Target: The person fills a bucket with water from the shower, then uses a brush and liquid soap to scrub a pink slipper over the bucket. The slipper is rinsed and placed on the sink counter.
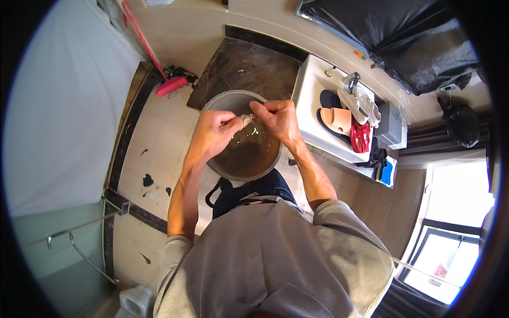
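Over a round grey tub (210,169) of murky water, my two hands meet at a small pale item (247,119) with a red bit at its right end. My left hand (212,133) pinches the pale part between thumb and fingers. The fingertips of my right hand (280,117) close at the red end. What the item is, I cannot tell; the fingers cover most of it. Light glints on the brownish water (248,153) below.
A dark marble-look counter (250,65) lies beyond the tub. Right of it, a white sink (308,111) holds white shoes (354,105), a tan slide sandal (336,120) and red footwear (360,137). A pink broom (173,85) stands back left; dark scraps (148,180) litter the tiles.
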